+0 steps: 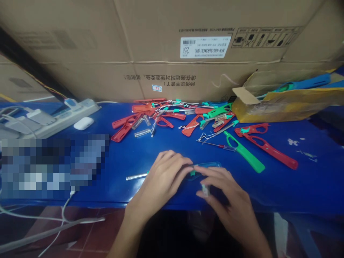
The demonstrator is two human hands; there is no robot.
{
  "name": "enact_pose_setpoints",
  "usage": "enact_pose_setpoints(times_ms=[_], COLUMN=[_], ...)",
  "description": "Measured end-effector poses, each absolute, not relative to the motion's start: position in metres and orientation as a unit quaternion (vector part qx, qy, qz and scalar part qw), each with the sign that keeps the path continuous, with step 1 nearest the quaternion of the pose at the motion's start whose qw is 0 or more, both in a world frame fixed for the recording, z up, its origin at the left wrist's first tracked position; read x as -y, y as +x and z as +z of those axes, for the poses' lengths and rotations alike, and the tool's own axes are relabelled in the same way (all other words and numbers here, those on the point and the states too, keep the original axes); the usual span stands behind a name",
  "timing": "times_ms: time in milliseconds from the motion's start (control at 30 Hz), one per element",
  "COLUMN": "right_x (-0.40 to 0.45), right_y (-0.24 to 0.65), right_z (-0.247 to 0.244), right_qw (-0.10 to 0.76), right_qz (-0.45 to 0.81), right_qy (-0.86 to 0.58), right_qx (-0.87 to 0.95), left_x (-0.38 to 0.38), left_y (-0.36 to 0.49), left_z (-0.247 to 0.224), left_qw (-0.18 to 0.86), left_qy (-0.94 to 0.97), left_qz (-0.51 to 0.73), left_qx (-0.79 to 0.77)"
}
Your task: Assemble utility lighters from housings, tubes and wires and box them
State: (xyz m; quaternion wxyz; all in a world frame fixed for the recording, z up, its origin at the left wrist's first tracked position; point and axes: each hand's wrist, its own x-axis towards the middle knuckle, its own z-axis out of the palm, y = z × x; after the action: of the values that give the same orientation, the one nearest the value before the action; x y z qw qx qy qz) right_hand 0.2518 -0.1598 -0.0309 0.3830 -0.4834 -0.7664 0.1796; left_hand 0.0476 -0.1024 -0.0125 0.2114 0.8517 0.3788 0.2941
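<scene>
My left hand [169, 173] is closed over a blue lighter body [215, 165] lying on the table, its fingertips at the middle of it. A metal lighter tube [136, 176] sticks out to the left from under this hand. My right hand [225, 186] pinches a small whitish, see-through part [205, 190] between thumb and a finger, and its index finger reaches to the lighter near my left fingertips. A green trigger [192, 173] shows in the lighter body between the hands. The fingers hide much of the lighter.
Red lighter shells [126, 125], clear tanks [142, 133] and wired tubes lie heaped behind. A screwdriver [228, 147] and a green shell [245, 154] are nearer. An open carton [285, 105] stands right, a power strip [63, 120] and earbud case [83, 123] left. Cardboard [161, 43] walls the back.
</scene>
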Motion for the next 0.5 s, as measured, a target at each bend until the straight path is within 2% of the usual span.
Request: enact_pose_setpoints(times_ms=[133, 267, 500], right_x=[0.1577, 0.1534, 0.153], right_y=[0.256, 0.2584, 0.2575], right_z=[-0.0234, -0.0203, -0.022], right_qw=[0.442, 0.442, 0.432], right_qz=[0.18, 0.165, 0.244], right_qy=[-0.52, -0.533, -0.539], right_qx=[0.708, 0.702, 0.681], left_x=[0.1019, 0.1031, 0.1071], left_y=[0.0473, 0.0475, 0.0482], left_z=[-0.013, -0.0137, -0.0118], left_qw=[0.203, 0.205, 0.239], left_qy=[0.857, 0.854, 0.85], left_qz=[0.288, 0.285, 0.281], left_qx=[-0.376, -0.384, -0.375])
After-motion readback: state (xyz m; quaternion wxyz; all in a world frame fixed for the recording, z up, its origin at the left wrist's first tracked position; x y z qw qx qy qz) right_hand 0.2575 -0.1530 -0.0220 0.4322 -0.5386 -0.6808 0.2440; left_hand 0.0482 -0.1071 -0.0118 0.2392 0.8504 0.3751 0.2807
